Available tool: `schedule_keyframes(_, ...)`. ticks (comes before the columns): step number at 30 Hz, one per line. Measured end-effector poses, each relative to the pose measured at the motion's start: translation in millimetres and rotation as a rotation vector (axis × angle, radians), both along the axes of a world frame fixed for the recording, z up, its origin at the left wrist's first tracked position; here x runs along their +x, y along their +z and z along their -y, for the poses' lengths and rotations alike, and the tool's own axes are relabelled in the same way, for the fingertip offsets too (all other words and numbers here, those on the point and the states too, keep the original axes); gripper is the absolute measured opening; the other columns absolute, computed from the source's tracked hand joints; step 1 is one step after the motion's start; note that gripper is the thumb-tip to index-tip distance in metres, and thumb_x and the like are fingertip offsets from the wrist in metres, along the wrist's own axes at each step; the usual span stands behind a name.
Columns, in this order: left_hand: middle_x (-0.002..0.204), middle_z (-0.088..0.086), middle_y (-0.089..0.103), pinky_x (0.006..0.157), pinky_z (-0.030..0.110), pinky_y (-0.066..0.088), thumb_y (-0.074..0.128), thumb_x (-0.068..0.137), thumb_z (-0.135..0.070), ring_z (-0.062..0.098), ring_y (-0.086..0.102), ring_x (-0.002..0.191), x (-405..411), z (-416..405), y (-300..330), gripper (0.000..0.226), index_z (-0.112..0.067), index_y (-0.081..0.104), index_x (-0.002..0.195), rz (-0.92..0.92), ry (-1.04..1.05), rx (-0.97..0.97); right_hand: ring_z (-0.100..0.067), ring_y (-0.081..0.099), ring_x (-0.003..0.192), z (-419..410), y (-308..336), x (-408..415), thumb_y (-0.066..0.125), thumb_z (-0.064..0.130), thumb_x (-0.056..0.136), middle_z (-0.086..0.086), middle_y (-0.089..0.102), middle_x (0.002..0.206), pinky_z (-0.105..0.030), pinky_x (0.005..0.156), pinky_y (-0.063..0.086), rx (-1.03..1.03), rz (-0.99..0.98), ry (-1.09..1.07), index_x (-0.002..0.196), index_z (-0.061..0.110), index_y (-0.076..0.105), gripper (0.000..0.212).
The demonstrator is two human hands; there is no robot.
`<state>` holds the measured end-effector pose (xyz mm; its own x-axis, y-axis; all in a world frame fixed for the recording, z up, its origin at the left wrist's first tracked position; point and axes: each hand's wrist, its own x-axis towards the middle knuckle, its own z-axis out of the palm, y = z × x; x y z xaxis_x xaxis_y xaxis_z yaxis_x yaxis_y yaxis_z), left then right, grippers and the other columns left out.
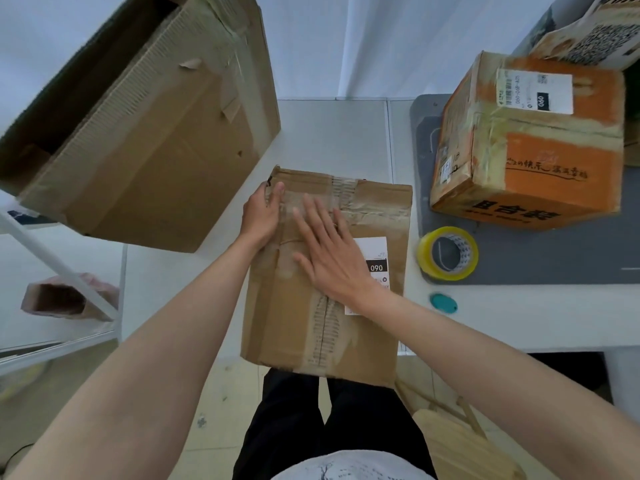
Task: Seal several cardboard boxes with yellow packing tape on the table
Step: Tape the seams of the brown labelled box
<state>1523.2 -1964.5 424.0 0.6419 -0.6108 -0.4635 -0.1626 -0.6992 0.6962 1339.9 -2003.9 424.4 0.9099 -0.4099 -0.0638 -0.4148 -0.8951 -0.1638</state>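
Note:
A flat brown cardboard box (294, 327) with torn tape marks and a white label lies on the white table (332, 133), its near end over the table edge. My right hand (329, 251) presses flat on its top, fingers straight and spread. My left hand (261, 211) holds the box's far left edge, thumb on top and fingers over the side. A roll of yellow packing tape (447, 253) lies flat on a grey mat (554, 258) to the right of the box, apart from both hands.
A large open brown box (156, 133) stands at the left. An orange and brown taped box (530, 147) sits on the mat at the right, with another printed box (588, 29) behind it. A small teal oval (443, 303) lies near the mat. A wooden stool (460, 441) stands below right.

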Motion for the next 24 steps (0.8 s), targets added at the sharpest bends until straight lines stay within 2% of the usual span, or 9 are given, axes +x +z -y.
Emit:
schedule_keyframes(5, 0.146, 0.011, 0.056, 0.110, 0.035, 0.036, 0.040, 0.106, -0.050, 0.028, 0.048, 0.137, 1.0, 2.2, 1.0, 0.057, -0.007, 0.051, 0.142, 0.017, -0.011, -0.010, -0.030, -0.006, 0.157, -55.6, 4.6, -34.2, 0.026, 0.060, 0.106, -0.018, -0.008, 0.168, -0.049, 0.127, 0.007, 0.038, -0.041, 0.136, 0.161, 0.004, 0.002, 0.082)
schedule_keyframes(8, 0.155, 0.010, 0.046, 0.118, 0.039, 0.031, 0.040, 0.104, -0.056, 0.029, 0.039, 0.145, 0.9, 2.3, -1.6, 0.068, -0.007, 0.042, 0.151, 0.016, -0.007, -0.001, -0.030, -0.007, 0.156, -90.5, 5.2, -55.1, 0.026, 0.064, 0.104, -0.018, -0.009, 0.168, -0.048, 0.127, 0.010, 0.056, -0.067, 0.186, 0.161, 0.003, 0.000, 0.087)
schedule_keyframes(11, 0.159, 0.010, 0.040, 0.120, 0.039, 0.026, 0.039, 0.105, -0.053, 0.028, 0.033, 0.149, 0.5, 2.4, -5.3, 0.068, -0.007, 0.036, 0.155, 0.010, 0.009, 0.010, -0.031, -0.004, 0.157, -118.6, 4.8, -72.6, 0.031, 0.069, 0.101, -0.018, -0.007, 0.169, -0.047, 0.126, 0.016, 0.020, -0.097, 0.258, 0.161, 0.002, 0.001, 0.094)
schedule_keyframes(15, 0.158, 0.009, 0.042, 0.119, 0.040, 0.028, 0.039, 0.104, -0.055, 0.028, 0.034, 0.148, 1.4, 2.2, -5.9, 0.069, -0.009, 0.037, 0.155, 0.003, 0.006, -0.002, -0.032, 0.005, 0.156, -136.4, 2.2, -75.3, 0.050, 0.058, 0.098, -0.019, 0.001, 0.169, -0.047, 0.124, 0.022, -0.046, -0.130, 0.292, 0.162, 0.006, 0.004, 0.094)
schedule_keyframes(18, 0.155, 0.008, 0.047, 0.119, 0.044, 0.032, 0.038, 0.102, -0.061, 0.028, 0.039, 0.145, 4.8, -0.1, -9.9, 0.071, -0.010, 0.042, 0.152, -0.020, 0.010, -0.007, -0.031, 0.007, 0.156, -139.6, 0.9, -72.3, 0.054, 0.052, 0.095, -0.018, 0.001, 0.169, -0.046, 0.125, 0.021, -0.071, -0.151, 0.285, 0.162, 0.008, 0.003, 0.095)
schedule_keyframes(20, 0.151, 0.007, 0.051, 0.117, 0.049, 0.036, 0.038, 0.100, -0.066, 0.028, 0.044, 0.141, 5.0, -1.4, -11.1, 0.074, -0.012, 0.045, 0.150, -0.025, 0.007, -0.009, -0.031, 0.007, 0.156, -141.6, -1.2, -73.8, 0.043, 0.038, 0.101, -0.017, 0.002, 0.169, -0.045, 0.124, 0.022, -0.106, -0.113, 0.288, 0.162, 0.009, 0.003, 0.079)
schedule_keyframes(22, 0.152, 0.008, 0.050, 0.118, 0.046, 0.035, 0.038, 0.101, -0.063, 0.028, 0.043, 0.142, 3.6, -1.4, -11.3, 0.071, -0.011, 0.044, 0.150, -0.013, 0.009, -0.012, -0.030, 0.007, 0.156, -143.3, -1.5, -76.5, 0.022, 0.020, 0.105, -0.017, 0.002, 0.169, -0.045, 0.124, 0.023, -0.111, -0.078, 0.292, 0.162, 0.009, 0.004, 0.060)
schedule_keyframes(24, 0.156, 0.009, 0.045, 0.118, 0.042, 0.031, 0.039, 0.104, -0.058, 0.028, 0.039, 0.145, 1.4, 0.3, -9.6, 0.068, -0.010, 0.040, 0.153, 0.007, 0.008, -0.007, -0.030, 0.008, 0.156, -142.8, -1.6, -77.2, 0.007, 0.011, 0.104, -0.016, 0.004, 0.169, -0.045, 0.124, 0.024, -0.099, -0.063, 0.290, 0.162, 0.008, 0.005, 0.058)
